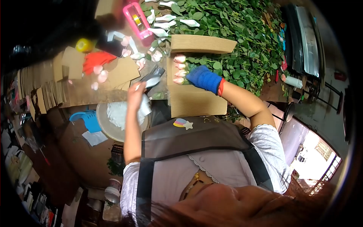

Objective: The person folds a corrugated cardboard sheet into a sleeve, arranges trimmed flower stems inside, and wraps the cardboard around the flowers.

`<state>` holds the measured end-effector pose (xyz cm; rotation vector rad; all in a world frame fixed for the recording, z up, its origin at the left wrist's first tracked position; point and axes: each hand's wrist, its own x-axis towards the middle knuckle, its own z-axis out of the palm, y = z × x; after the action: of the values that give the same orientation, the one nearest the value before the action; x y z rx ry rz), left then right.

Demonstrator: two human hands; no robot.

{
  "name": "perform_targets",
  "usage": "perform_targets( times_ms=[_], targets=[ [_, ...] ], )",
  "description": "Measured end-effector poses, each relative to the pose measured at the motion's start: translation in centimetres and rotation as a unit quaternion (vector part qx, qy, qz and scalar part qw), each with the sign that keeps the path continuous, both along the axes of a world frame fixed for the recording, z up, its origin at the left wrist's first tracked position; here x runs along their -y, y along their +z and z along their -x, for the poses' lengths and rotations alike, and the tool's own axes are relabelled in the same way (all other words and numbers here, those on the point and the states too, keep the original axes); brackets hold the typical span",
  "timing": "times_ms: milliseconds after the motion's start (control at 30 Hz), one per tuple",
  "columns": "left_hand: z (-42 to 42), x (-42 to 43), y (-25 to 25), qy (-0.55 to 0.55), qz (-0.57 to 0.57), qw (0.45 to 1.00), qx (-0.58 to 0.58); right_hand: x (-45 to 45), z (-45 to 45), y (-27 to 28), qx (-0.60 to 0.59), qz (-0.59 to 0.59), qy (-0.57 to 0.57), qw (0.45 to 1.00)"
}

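Glove (207, 79) covers right fingers (193, 76) beside roses (180, 66), grip unclear; left fingers (139, 86) pinch white item (153, 81).

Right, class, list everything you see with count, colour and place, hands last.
Table: one, brownish, ahead
Cardboard: one, brown, on table
Roses: four visible, pinkish, on cardboard
Leaves: many, green, table's right
Wrapped buds: several, white, beside leaves
Dispenser: one, pink, beside buds
Roll: one, yellow, near cards
Unclear item: one, red, near petals
Petals: several, pink, left of cardboard
Cards: many, brown, table's left
Basin: one, pale, below table
Basket: one, blue, beside basin
Apron: one, dark, on torso
Left hand: one, bare, holding white object
Right hand: one, blue-gloved, beside roses
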<state>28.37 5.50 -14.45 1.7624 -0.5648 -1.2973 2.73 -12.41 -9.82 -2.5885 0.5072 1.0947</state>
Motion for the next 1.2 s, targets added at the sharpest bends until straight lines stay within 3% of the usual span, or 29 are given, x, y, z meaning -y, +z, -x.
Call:
perform_targets(
  times_ms=[33, 67, 100, 167, 200, 233, 267, 333, 367, 433, 467, 533, 633, 667, 767, 933, 1033, 1133, 1200],
  targets=[
    [-2.7, -2.7, 0.9, -0.103, -0.037, 0.987, 0.117, 0.0, 1.0, -2.9, 0.023, 0.012, 0.012, 1.000],
    [-4.7, -4.4, 2.6, -0.243, -0.134, 0.936, 0.215, -0.2, 2.6, -8.4, 0.047, 0.024, 0.024, 0.998],
    [-5.5, -6.3, 3.9, -0.333, -0.249, 0.857, 0.306, -0.3, 2.9, -9.8, 0.104, 0.022, 0.033, 0.994],
    [-6.3, -9.9, 3.7, -0.443, -0.268, 0.729, 0.448, -0.4, 3.1, -10.3, 0.242, 0.007, 0.051, 0.969],
    [-5.9, -9.7, 3.6, -0.411, -0.192, 0.767, 0.453, -0.5, 3.0, -10.0, 0.322, -0.007, 0.060, 0.945],
    [-5.2, -9.0, 3.3, -0.375, -0.114, 0.800, 0.455, -0.4, 3.1, -11.8, 0.327, -0.015, 0.072, 0.942],
    [-3.7, -7.1, 2.0, -0.286, -0.023, 0.886, 0.364, -0.4, 2.9, -13.6, 0.331, -0.022, 0.083, 0.940],
    [0.8, -0.7, 3.3, -0.172, 0.083, 0.969, 0.154, -0.2, 2.4, -13.2, 0.303, -0.022, 0.103, 0.947],
    [2.2, 2.2, 3.4, -0.225, 0.041, 0.960, 0.163, 0.0, 1.5, -9.4, 0.269, -0.015, 0.113, 0.956],
    [5.5, 6.2, 1.9, -0.236, 0.170, 0.938, 0.189, 0.0, 0.1, -4.3, 0.185, -0.011, 0.089, 0.979],
    [6.1, 7.2, 0.7, -0.249, 0.180, 0.924, 0.228, -0.1, -0.5, -3.1, 0.138, -0.013, 0.055, 0.989],
    [6.9, 8.4, -1.2, -0.277, 0.192, 0.889, 0.310, 0.3, -0.3, 0.5, 0.116, -0.022, 0.005, 0.993],
    [6.4, 8.7, -0.2, -0.343, 0.150, 0.864, 0.338, 1.9, -2.2, 6.4, -0.038, -0.030, -0.073, 0.996],
    [6.3, 8.5, -1.0, -0.349, 0.151, 0.853, 0.358, 1.6, -0.8, 5.6, 0.066, 0.007, -0.093, 0.993],
    [6.3, 8.8, -0.5, -0.378, 0.130, 0.837, 0.373, 1.4, 0.2, 1.2, 0.096, 0.015, -0.114, 0.989],
    [6.1, 9.0, -1.0, -0.374, 0.140, 0.848, 0.348, 1.0, 0.2, -0.1, 0.161, 0.015, -0.108, 0.981],
    [6.3, 9.5, -0.5, -0.381, 0.116, 0.845, 0.356, 1.2, 0.0, -1.1, 0.134, -0.012, -0.100, 0.986],
    [7.2, 9.3, -2.4, -0.309, 0.127, 0.874, 0.352, 1.9, -0.2, 0.4, 0.116, -0.015, -0.074, 0.990],
    [7.6, 9.4, -1.6, -0.285, 0.132, 0.880, 0.356, 2.6, -0.7, 2.9, 0.106, 0.003, -0.134, 0.985]
  ],
)
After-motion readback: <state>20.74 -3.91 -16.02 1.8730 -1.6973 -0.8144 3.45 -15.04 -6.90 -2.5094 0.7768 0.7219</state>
